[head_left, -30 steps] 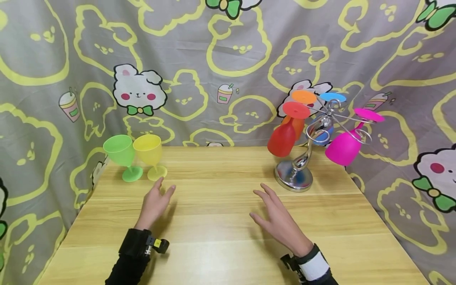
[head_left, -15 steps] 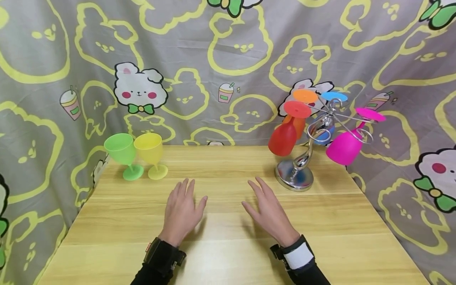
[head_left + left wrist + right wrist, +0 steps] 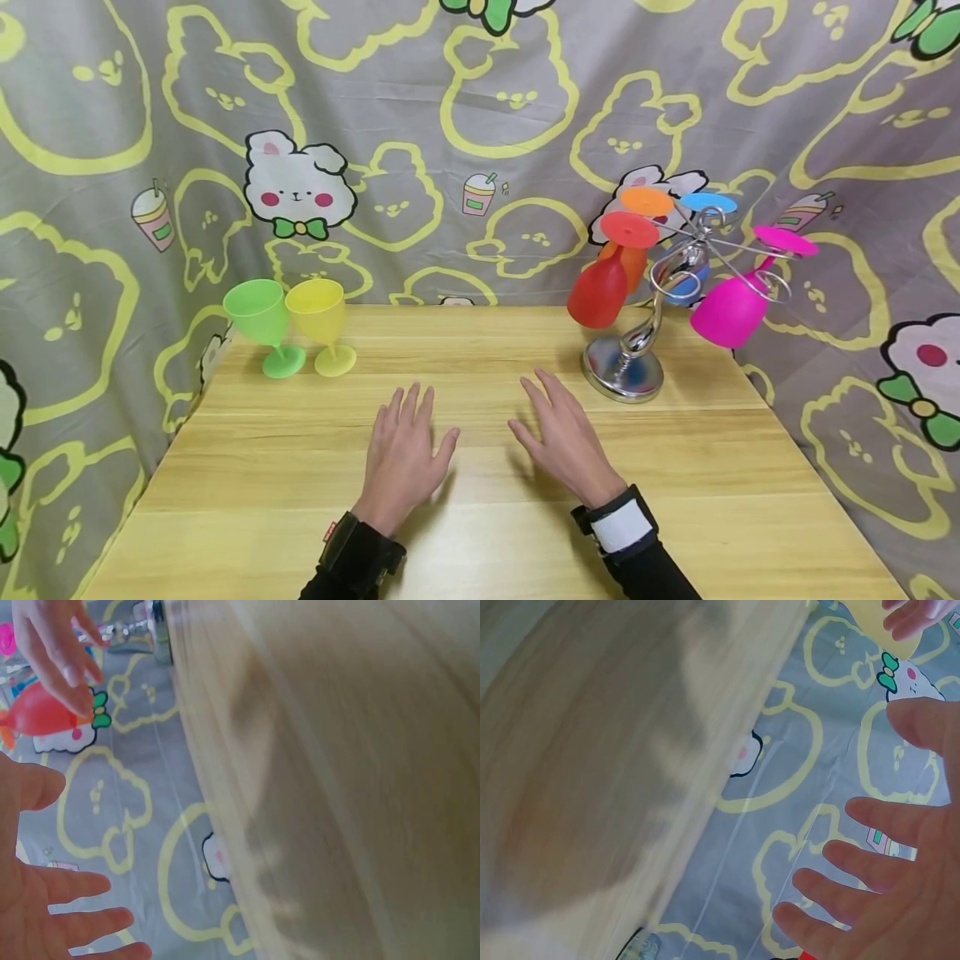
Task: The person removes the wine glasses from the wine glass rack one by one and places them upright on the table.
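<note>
My left hand [image 3: 405, 458] hovers over the middle of the table with fingers spread and nothing in it. To its right, my right hand [image 3: 562, 437] is likewise bare, its fingers loosely extended. A green goblet [image 3: 258, 312] and a yellow goblet [image 3: 318, 312] stand upright side by side at the back left. At the back right a chrome goblet rack [image 3: 622, 371] carries a red goblet [image 3: 600, 287], an orange goblet [image 3: 633, 262], a blue goblet [image 3: 690, 279] and a magenta goblet [image 3: 727, 312], all hanging upside down. The right hand is nearest the rack's base.
The wooden table [image 3: 300, 492] reaches back to a grey curtain [image 3: 408, 75] with yellow outlines and rabbit prints. Curtain also hangs along the left and right sides. Shadows of the hands fall on the tabletop.
My left hand has moved right, away from beside the yellow goblet to the table's middle. My right hand has shifted slightly left. Goblets and rack stay in place.
</note>
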`<state>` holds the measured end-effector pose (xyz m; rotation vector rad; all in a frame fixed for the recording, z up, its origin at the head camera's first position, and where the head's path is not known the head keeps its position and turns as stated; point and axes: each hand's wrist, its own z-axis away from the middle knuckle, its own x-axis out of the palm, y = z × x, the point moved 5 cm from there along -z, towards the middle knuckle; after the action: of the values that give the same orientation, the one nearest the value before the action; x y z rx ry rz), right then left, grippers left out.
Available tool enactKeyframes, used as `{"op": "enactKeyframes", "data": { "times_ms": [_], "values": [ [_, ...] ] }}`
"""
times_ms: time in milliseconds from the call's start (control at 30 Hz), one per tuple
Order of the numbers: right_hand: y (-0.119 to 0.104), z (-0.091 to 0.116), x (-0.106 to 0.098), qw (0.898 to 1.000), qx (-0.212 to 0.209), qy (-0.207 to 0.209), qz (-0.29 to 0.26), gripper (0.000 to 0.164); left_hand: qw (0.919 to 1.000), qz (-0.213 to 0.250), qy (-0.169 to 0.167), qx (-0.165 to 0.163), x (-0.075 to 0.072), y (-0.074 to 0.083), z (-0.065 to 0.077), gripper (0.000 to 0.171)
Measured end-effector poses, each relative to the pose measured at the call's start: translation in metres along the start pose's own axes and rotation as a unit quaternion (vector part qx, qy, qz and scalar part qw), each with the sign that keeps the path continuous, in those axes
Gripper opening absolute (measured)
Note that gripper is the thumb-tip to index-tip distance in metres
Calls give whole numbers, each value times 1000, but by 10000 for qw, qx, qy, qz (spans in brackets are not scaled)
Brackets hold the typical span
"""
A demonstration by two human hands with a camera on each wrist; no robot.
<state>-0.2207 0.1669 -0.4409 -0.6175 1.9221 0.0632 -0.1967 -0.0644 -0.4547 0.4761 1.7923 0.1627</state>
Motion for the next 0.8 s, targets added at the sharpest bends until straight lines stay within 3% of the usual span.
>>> {"op": "enactKeyframes", "data": {
  "times_ms": [233,533,800],
  "values": [
    [-6,-6,-23,9995,-120,-46,275,66,9998,14,-170,-46,6,5,3,74],
    [-20,-25,-88,9987,-314,16,394,69,9998,158,-130,-53,9,6,5,72],
    [-20,-53,-158,9890,-826,945,781,67,9995,264,-113,-89,9,6,5,71]
  ]
}}
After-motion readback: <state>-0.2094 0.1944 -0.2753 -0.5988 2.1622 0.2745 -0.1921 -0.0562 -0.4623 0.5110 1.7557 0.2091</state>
